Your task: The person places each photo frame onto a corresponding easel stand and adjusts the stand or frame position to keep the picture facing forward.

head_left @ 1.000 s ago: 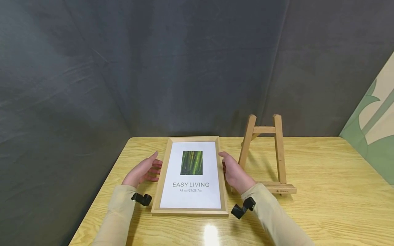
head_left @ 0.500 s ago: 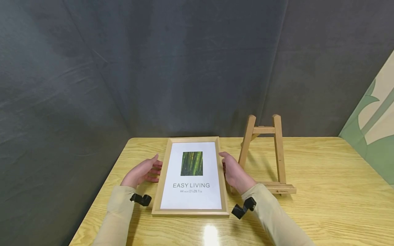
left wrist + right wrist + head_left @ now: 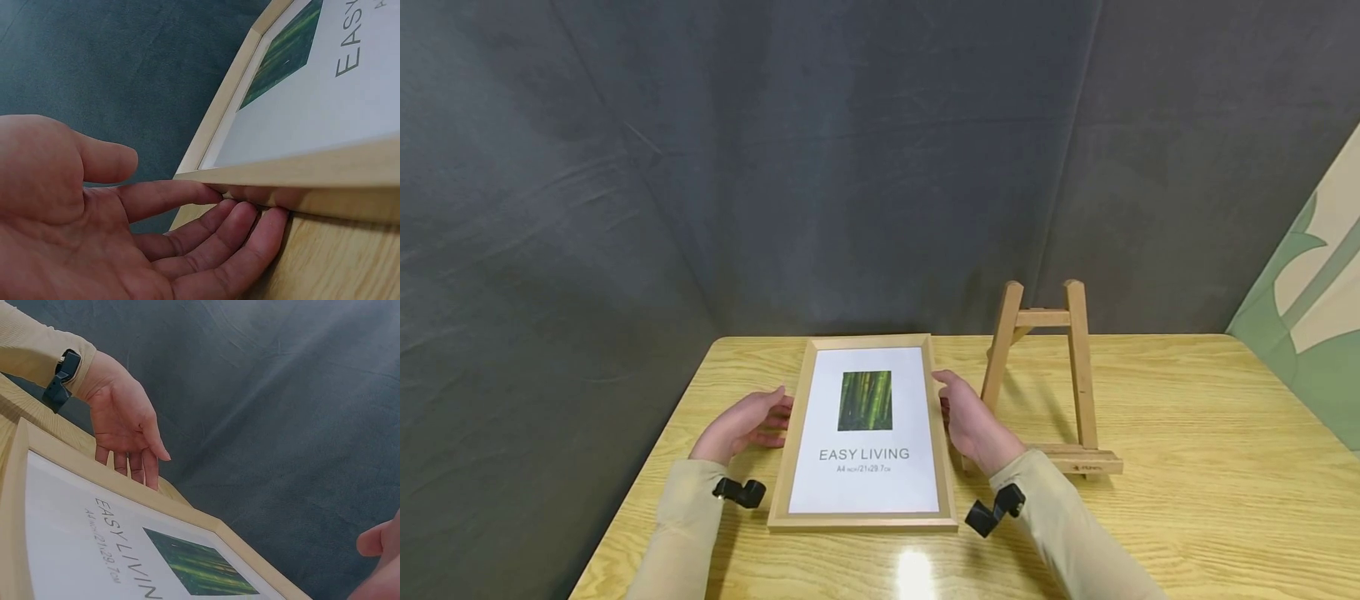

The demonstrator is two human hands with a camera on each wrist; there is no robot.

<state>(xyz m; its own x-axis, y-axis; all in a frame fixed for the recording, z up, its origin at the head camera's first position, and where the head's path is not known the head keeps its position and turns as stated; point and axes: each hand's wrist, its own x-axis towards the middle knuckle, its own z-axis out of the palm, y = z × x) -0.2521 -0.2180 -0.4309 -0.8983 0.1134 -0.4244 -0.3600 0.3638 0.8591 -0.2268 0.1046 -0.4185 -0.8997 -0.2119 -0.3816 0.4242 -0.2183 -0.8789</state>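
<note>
A light wooden picture frame (image 3: 868, 523) lies face up on the table, its white insert showing a green bamboo picture and the words EASY LIVING. At its left side is my left hand (image 3: 747, 427), fingers extended. In the left wrist view those fingertips (image 3: 269, 222) touch the frame's lower outer edge, while the thumb stays off it. My right hand (image 3: 973, 421) is at the right side of the frame, its thumb by the rim and its other fingers mostly hidden. Only a bit of that hand shows in the right wrist view, its thumb (image 3: 372, 541) apart from the frame.
A small wooden tabletop easel (image 3: 1078, 375) stands just right of the frame, partly behind my right hand. Dark grey cloth (image 3: 880, 167) rises behind and left of the wooden table (image 3: 1210, 467). A green and beige patterned panel (image 3: 1315, 317) borders the right side.
My left hand has moved slightly toward me and its thumb has come down. The frame has shifted very slightly; the right hand stays nearly in place.
</note>
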